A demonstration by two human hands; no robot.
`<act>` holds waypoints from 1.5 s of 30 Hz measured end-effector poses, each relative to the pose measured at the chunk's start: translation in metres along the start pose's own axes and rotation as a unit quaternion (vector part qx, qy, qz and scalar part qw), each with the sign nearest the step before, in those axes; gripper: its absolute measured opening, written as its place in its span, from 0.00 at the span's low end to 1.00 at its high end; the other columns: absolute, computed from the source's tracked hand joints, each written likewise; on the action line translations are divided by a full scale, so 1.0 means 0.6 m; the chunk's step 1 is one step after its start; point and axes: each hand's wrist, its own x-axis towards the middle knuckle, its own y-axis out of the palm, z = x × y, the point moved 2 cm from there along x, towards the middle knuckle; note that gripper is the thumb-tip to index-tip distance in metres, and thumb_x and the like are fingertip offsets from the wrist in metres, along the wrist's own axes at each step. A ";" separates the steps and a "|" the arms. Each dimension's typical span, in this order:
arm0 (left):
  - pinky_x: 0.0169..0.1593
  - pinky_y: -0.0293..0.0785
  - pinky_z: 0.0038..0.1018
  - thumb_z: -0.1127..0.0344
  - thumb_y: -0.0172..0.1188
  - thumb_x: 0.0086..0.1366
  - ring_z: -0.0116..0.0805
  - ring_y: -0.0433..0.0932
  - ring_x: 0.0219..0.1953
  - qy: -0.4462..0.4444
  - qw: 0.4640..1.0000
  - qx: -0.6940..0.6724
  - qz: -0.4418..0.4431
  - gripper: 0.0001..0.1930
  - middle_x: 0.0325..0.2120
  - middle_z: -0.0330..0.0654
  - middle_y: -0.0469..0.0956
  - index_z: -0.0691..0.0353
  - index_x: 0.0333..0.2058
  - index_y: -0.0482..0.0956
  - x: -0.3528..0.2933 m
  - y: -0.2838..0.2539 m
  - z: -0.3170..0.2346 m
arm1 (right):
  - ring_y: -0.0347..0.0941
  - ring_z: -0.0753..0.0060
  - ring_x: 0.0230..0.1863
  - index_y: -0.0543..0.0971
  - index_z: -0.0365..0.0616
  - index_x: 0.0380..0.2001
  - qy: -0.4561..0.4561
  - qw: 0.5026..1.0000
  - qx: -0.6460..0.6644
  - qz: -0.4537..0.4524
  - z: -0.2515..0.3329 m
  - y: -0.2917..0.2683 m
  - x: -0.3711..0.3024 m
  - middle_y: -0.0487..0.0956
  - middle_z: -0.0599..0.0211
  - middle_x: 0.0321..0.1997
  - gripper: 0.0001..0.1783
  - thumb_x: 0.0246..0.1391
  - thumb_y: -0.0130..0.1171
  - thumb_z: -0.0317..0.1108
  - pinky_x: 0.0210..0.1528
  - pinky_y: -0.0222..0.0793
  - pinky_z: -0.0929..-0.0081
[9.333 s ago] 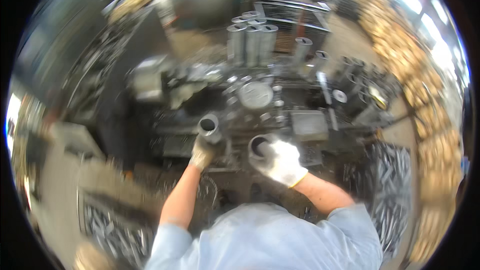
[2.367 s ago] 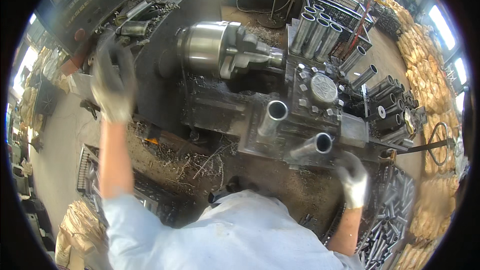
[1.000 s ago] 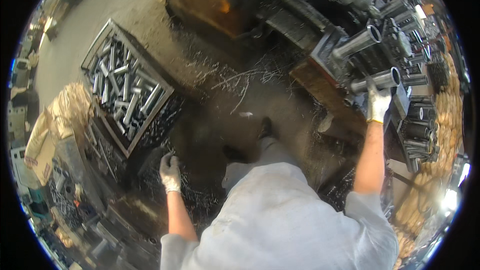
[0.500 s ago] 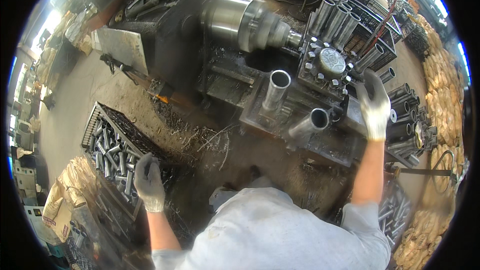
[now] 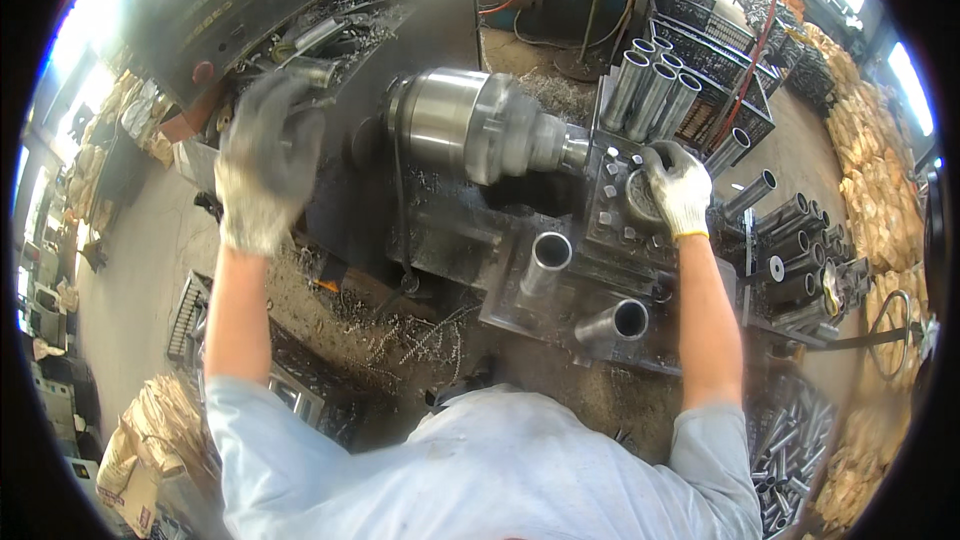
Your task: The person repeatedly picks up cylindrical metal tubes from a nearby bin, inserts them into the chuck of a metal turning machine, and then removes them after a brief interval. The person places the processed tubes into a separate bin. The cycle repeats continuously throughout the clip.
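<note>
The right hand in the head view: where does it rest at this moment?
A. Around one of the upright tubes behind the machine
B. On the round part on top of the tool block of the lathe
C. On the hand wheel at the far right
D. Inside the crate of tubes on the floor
B: the gloved right hand lies on the round part on top of the tool block, just right of the shiny chuck.

Tan woven sacks (image 5: 880,210) were stacked in a long bank along the right edge, crumpled brown paper bags (image 5: 150,440) lay on the floor at lower left, more pale sacks (image 5: 110,115) were heaped at upper left, no screens or signs were discernible.
</note>
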 end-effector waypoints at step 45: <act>0.45 0.88 0.50 0.48 0.63 0.71 0.56 0.90 0.47 -0.146 0.945 0.271 0.108 0.25 0.71 0.59 0.71 0.63 0.54 0.81 0.286 0.264 0.243 | 0.82 0.51 0.42 0.88 0.44 0.35 -0.043 0.998 0.007 -0.051 -0.001 0.006 -0.014 0.87 0.59 0.37 0.07 0.54 0.72 0.32 0.52 0.76 0.58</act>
